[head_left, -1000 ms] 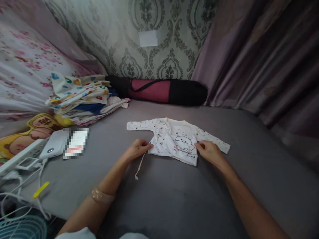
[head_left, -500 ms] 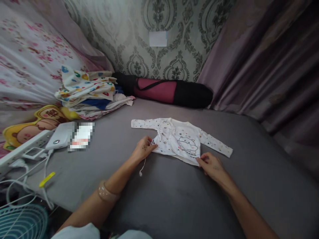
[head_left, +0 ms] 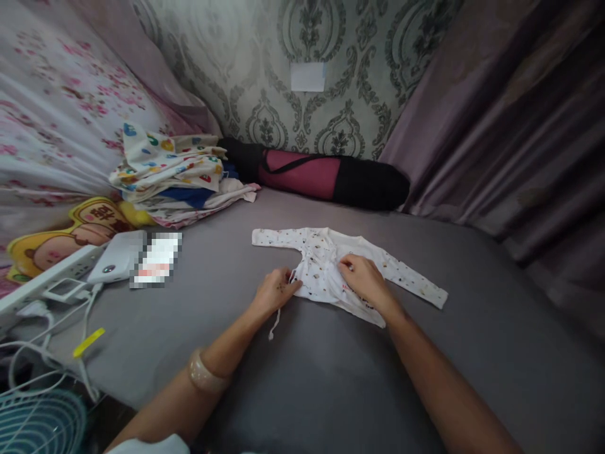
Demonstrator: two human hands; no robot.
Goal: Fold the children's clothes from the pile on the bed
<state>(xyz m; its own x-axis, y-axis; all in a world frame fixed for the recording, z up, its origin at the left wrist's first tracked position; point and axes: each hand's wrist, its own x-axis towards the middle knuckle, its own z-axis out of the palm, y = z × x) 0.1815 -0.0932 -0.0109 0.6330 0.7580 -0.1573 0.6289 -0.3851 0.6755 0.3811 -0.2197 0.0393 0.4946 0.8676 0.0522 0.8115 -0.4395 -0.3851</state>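
Observation:
A small white baby shirt (head_left: 319, 274) with a scattered print lies spread on the grey bed sheet, both sleeves stretched outward. My left hand (head_left: 276, 290) is closed at the shirt's left side edge, thumb on top of the cloth. From beneath this hand a thin white tie string (head_left: 273, 326) trails onto the sheet. Over the middle of the shirt front is my right hand (head_left: 363, 277), its fingers curled together near the front overlap and covering most of the printed animal. Whatever its fingertips pinch is too small to make out.
Folded clothes (head_left: 174, 170) are piled at the back left, beside a long black and maroon bag (head_left: 302, 176) along the wall. At left lie a yellow cushion (head_left: 61, 236), a white power bank (head_left: 116, 258), a power strip (head_left: 51, 280) with cables and a blue-green fan (head_left: 42, 422).
My right hand has left the shirt's lower right corner and moved up and left over its front. My left hand stays at the left side edge. The view has shifted slightly.

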